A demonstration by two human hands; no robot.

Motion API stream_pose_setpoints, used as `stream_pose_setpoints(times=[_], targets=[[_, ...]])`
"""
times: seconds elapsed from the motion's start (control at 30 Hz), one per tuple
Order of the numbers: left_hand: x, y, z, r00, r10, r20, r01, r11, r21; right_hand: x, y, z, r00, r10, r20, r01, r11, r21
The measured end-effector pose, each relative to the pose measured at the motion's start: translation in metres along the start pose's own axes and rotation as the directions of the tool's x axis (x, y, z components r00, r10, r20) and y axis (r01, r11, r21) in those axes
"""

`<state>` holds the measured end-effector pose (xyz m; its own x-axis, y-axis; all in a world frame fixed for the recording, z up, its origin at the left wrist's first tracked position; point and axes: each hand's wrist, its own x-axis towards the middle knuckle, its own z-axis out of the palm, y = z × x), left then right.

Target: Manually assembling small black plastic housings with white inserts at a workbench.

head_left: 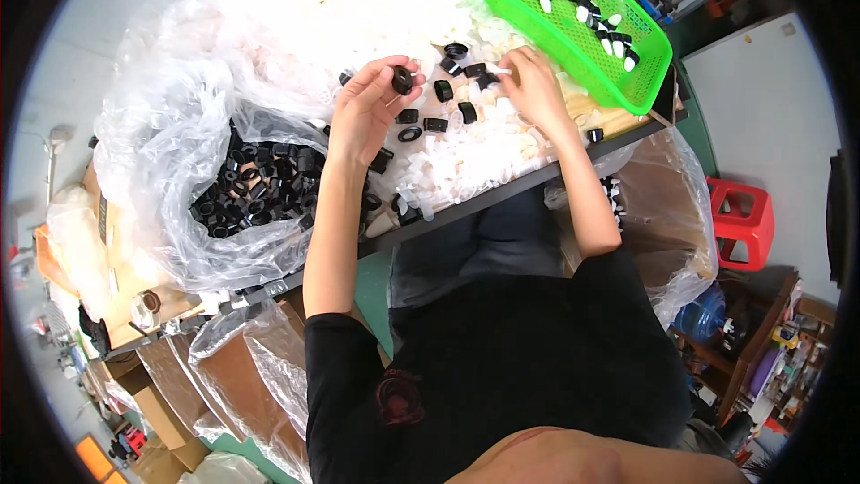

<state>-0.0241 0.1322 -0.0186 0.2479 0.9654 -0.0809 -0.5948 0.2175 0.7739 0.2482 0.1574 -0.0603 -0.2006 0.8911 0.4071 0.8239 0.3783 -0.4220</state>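
Between my left hand's (365,106) fingertips a black ring (402,80) sits pinched; my right hand (530,82) curls over white plugs (488,139); I'd seat one squarely, turning the ring's opening toward it.

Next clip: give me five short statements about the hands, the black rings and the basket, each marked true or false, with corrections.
1. The left hand holds a black ring at its fingertips. True.
2. The green basket is empty. False: it holds black-and-white pieces.
3. The right hand rests among the loose rings and white parts on the table. True.
4. The clear bag at the person's left holds red rings. False: the rings in it are black.
5. The red stool stands on the table. False: it is on the floor, at the person's right.
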Motion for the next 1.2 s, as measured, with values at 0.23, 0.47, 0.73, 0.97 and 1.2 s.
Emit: stream_pose_setpoints(times=[0.23, 0.47, 0.73, 0.97, 1.2], targets=[[0.000, 0.000, 0.003, 1.000, 0.015, 0.002, -0.015, 0.996, 0.091, 0.011, -0.053, -0.010, 0.985, 0.171, -0.035, -0.074, 0.591, 0.803], [0.002, -0.009, -0.008, 0.994, 0.097, 0.045, -0.098, 0.995, 0.017, 0.012, -0.097, 0.008, 0.982, 0.160, -0.097, 0.016, 0.446, 0.895], [0.000, -0.003, 0.005, 0.989, 0.103, -0.105, -0.105, 0.994, -0.015, 0.000, -0.088, 0.014, 0.973, 0.205, -0.101, 0.031, 0.322, 0.946], [0.002, -0.015, -0.005, 0.991, 0.105, -0.085, -0.112, 0.991, -0.078, 0.001, -0.098, 0.010, 0.988, 0.110, -0.106, 0.043, 0.465, 0.884], [-0.002, -0.016, 0.013, 0.989, 0.098, -0.111, -0.095, 0.995, 0.027, 0.000, -0.098, 0.011, 0.981, 0.132, -0.140, 0.055, 0.504, 0.862]])
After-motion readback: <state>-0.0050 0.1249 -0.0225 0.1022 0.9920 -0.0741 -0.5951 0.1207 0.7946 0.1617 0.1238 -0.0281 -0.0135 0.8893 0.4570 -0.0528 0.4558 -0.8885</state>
